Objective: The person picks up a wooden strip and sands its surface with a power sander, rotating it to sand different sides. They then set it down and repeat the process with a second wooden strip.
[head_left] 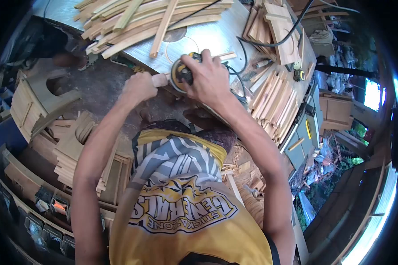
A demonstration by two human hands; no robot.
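Note:
My right hand is wrapped over a yellow and black power sander near the front edge of the metal-topped table. My left hand is closed round a small pale wooden piece, whose free end touches or nearly touches the sander's disc. Just beyond the hands, a long wooden strip sticks out from a pile of strips on the table. A dark cable runs right from beside the sander.
Bundled wooden sticks, shaped boards and a yellow tape measure lie to the right. Stacked curved wooden panels stand at the left, with more stacked pieces lower down. Wood scraps lie beside my right arm.

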